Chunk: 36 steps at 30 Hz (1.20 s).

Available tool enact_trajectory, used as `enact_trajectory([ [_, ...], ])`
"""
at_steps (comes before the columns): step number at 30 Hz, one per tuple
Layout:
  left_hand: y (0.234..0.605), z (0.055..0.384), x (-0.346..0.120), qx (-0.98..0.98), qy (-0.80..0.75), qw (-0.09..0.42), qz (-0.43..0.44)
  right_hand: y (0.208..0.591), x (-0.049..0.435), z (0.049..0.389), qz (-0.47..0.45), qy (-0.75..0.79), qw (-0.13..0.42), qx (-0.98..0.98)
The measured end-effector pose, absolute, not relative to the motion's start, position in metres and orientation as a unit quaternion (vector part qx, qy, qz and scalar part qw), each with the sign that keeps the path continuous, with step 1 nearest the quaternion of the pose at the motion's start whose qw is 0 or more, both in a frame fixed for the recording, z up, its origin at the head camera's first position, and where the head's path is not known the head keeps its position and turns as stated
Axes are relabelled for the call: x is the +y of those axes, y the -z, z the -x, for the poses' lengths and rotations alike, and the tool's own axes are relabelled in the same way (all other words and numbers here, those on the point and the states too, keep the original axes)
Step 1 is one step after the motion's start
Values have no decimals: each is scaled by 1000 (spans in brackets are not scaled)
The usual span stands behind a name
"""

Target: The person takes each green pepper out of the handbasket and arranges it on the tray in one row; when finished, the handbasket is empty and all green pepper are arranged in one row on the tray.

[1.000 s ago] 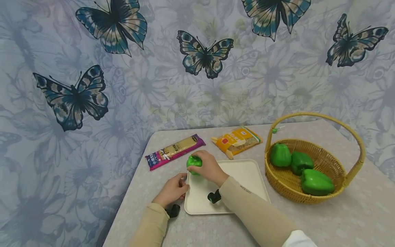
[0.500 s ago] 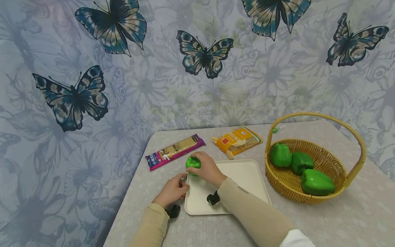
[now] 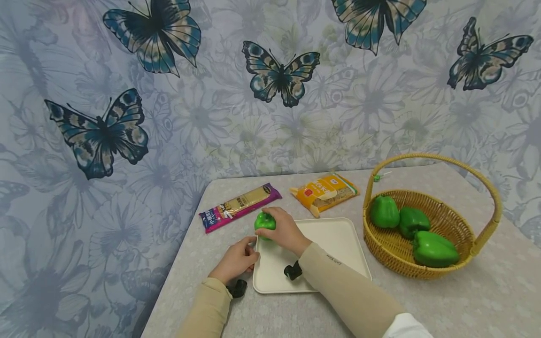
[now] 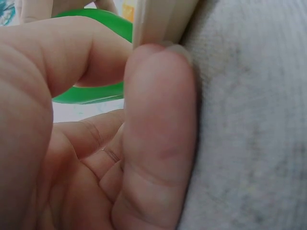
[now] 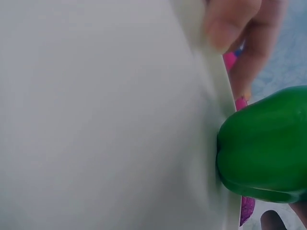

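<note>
A green bell pepper (image 3: 264, 221) is held by my right hand (image 3: 288, 232), thumb on the near side and fingers over its top. In the right wrist view the bell pepper (image 5: 268, 143) sits against the side wall of the cream tray (image 5: 96, 120), at its far left corner in the head view. My left hand (image 3: 236, 259) pinches the tray's left edge. Seen from the left wrist, the thumb (image 4: 160, 124) and index finger meet at the tray rim (image 4: 160, 21), with the pepper showing green behind.
To the right stands a wicker basket (image 3: 382, 253) with a tall handle and 3 green bell peppers (image 3: 435, 249) inside. Behind the tray lie a purple noodle packet (image 3: 241, 206) and an orange bag of grain (image 3: 325, 193). A butterfly-patterned wall rises behind the table.
The bell pepper and right hand have shifted very slightly left over the tray corner. My left hand keeps its place at the tray edge.
</note>
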<state>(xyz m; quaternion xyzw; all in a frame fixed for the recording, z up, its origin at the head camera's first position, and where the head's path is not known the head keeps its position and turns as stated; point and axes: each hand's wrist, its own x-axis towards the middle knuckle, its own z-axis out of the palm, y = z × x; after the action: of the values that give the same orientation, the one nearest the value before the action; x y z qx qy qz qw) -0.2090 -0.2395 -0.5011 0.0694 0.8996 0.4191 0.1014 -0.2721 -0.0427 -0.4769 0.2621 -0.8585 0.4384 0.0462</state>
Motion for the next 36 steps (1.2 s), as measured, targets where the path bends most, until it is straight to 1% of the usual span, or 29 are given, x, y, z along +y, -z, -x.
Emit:
enact_trajectory([
  [6,503,211,-241,898,-422,105,-71,472,-37,270,-242,-438,35,-865],
  [10,504,212,-241,898,-422,109,-65,464,-25,266,-226,-456,27,-860],
  [13,504,212,-241,896,-425,110,-62,454,-8,261,-220,-475,32,-852],
  [17,503,210,-239,894,-430,109,-63,435,25,257,-225,-489,68,-840],
  [22,503,208,-236,896,-425,107,-63,414,83,253,-241,-508,148,-813],
  [24,504,207,-235,897,-423,109,-63,409,109,250,-235,-509,181,-808],
  [27,502,208,-234,896,-425,113,-60,403,148,246,-214,-495,217,-814],
  [32,499,209,-233,899,-421,113,-52,399,205,246,-163,-463,241,-837],
  [36,500,209,-232,900,-418,112,-42,403,237,252,-114,-438,256,-854],
])
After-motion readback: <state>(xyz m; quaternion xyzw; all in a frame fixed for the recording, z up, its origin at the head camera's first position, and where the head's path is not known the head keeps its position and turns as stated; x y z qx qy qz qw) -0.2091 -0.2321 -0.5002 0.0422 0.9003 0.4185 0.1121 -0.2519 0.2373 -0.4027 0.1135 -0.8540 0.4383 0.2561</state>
